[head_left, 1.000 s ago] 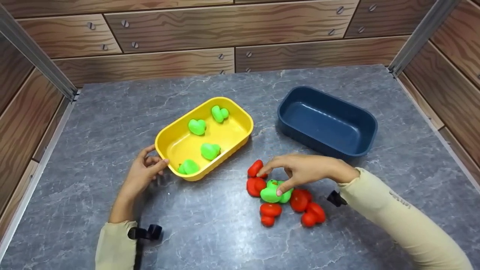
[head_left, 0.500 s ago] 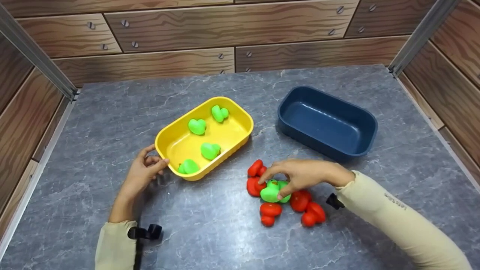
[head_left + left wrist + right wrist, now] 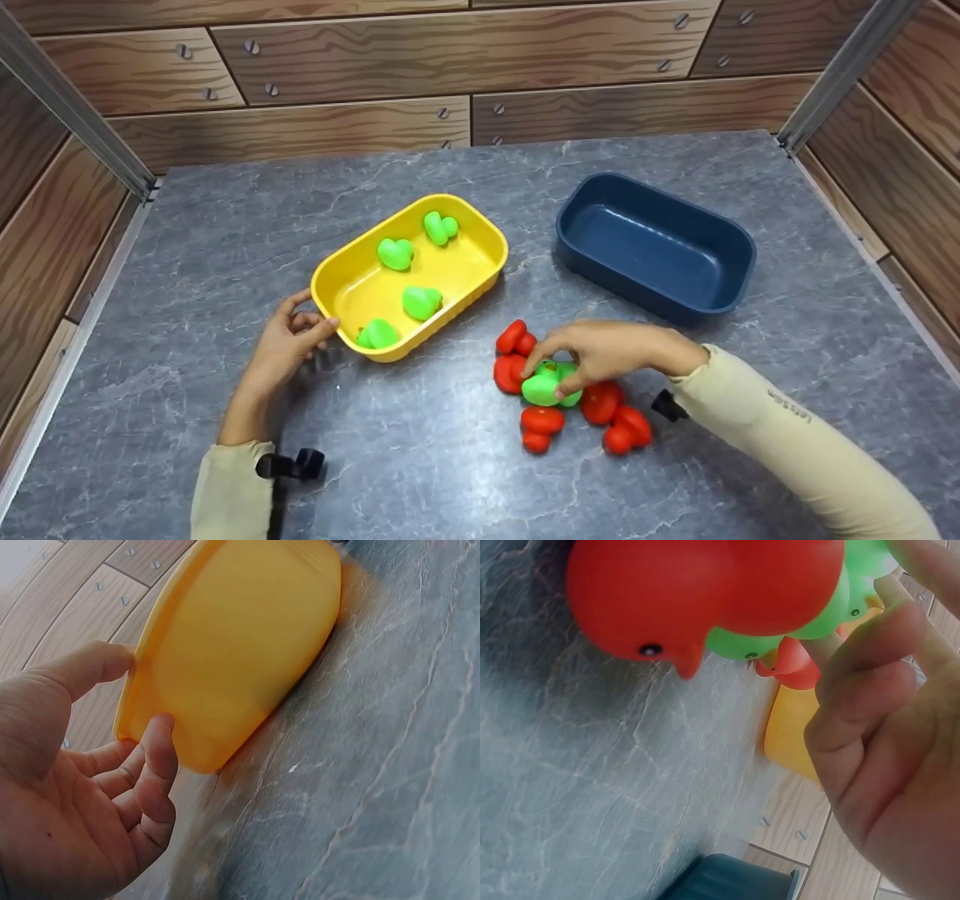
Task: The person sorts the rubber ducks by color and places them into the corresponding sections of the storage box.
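Note:
My left hand holds the near left end of a yellow bin, thumb at the rim; in the left wrist view fingertips lie against its outer wall. Several green rubber ducks lie inside it. Over a cluster of ducks, my right hand pinches a green rubber duck between thumb and index finger. Another green duck sits right beside it, partly under the hand. Red rubber ducks crowd around, and one red duck fills the top of the right wrist view.
A dark blue bin with nothing in it stands at the back right. The grey marbled table is enclosed by wood-patterned walls at the back and sides, with metal posts at the corners.
My right hand has dropped slightly toward the near edge, and its index finger has shifted from the red ducks to the green duck. The left hand and both bins have stayed put.

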A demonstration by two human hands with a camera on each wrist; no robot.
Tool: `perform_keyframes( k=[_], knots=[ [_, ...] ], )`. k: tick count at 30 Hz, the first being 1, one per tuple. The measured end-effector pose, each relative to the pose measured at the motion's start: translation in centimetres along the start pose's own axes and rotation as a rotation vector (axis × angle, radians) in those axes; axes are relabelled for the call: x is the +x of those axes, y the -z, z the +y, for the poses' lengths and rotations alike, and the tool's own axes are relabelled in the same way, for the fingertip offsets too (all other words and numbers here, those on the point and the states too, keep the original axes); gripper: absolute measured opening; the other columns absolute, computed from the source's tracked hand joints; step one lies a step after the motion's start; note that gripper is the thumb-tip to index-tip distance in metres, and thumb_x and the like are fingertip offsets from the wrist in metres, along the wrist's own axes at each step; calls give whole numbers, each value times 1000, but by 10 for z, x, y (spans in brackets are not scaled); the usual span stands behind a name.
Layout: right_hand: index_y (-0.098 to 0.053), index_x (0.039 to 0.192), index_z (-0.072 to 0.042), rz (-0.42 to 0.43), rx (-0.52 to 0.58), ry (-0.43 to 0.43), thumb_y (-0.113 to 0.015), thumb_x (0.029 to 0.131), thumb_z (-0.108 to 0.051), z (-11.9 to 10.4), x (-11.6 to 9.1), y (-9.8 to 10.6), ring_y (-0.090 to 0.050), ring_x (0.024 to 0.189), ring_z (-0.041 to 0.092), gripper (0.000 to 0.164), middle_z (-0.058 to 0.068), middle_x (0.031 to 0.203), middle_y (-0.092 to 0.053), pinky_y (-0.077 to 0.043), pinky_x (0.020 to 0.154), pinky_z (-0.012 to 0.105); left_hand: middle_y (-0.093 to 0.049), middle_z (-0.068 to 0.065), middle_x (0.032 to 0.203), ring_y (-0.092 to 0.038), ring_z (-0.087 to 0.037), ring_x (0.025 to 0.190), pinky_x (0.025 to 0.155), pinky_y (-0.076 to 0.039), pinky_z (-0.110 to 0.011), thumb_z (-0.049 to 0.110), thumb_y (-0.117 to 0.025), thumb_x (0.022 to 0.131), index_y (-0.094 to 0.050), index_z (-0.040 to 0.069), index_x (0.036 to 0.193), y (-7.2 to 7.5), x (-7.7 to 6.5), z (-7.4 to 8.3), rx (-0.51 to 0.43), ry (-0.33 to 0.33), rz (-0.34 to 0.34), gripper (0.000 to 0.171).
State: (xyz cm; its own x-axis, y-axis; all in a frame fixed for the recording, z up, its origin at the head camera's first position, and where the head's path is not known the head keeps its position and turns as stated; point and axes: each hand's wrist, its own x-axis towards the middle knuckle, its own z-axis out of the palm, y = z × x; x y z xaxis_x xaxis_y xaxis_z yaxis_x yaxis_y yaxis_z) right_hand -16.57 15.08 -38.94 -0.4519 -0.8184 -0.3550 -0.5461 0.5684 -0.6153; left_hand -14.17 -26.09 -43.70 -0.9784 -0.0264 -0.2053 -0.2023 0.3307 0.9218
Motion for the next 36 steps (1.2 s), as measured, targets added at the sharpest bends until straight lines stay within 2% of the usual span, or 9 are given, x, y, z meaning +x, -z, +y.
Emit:
perform_keyframes(
  k=[7,12,16,21,27,30,33,36],
  knots=[
    [-67,119,-25,16,17,16,-75,83,-18,1,-3,1,-55,97,12,38,-1,117,-65,-46,87,27,-59,10,82,-54,-6,67,59,-42,-20,21,-65,92,-30,5,147,0,0,-1,-5,-12,-3,67],
    [-67,120,-23,30,62,48,-73,84,-16,0,-9,5,-50,78,11,37,-1,116,-65,-44,72,21,-59,10,81,-54,-6,66,59,-42,-20,21,-65,92,-30,5,147,0,0,-2,-11,-7,-2,67],
    [-66,121,-21,83,114,99,-73,86,-19,0,-12,9,-44,63,8,36,0,112,-66,-39,59,18,-59,10,81,-55,-6,66,59,-43,-20,22,-65,92,-30,6,147,0,0,-1,-9,3,-2,68],
    [-66,122,-16,169,183,164,-72,87,-24,-2,-14,15,-40,57,4,36,3,108,-65,-35,53,17,-60,10,82,-55,-7,66,59,-43,-20,22,-65,92,-30,6,147,1,0,-2,-15,0,-3,67],
    [-66,121,-13,217,283,188,-71,88,-19,-5,-11,14,-40,53,9,34,6,102,-63,-35,51,18,-60,10,83,-55,-7,67,60,-44,-20,21,-65,92,-29,5,147,0,0,-1,-19,-2,-5,68],
    [-65,121,-12,237,322,174,-71,88,-17,-6,-10,13,-40,52,9,35,4,91,-60,-35,49,18,-60,10,83,-55,-7,67,59,-43,-20,21,-65,92,-29,5,147,0,0,-1,-15,-8,-8,68],
    [-64,122,-13,264,347,144,-71,88,-17,-9,-9,14,-39,51,7,35,0,70,-50,-34,48,18,-60,11,83,-56,-7,68,59,-43,-20,21,-65,92,-29,5,147,0,0,-1,-4,-10,-7,67],
    [-62,123,-13,295,372,115,-70,88,-18,-13,-6,16,-39,50,6,36,-2,60,-41,-35,48,18,-60,12,82,-56,-7,68,60,-43,-19,21,-65,92,-29,5,147,0,0,-1,7,-9,-4,67]
  ],
)
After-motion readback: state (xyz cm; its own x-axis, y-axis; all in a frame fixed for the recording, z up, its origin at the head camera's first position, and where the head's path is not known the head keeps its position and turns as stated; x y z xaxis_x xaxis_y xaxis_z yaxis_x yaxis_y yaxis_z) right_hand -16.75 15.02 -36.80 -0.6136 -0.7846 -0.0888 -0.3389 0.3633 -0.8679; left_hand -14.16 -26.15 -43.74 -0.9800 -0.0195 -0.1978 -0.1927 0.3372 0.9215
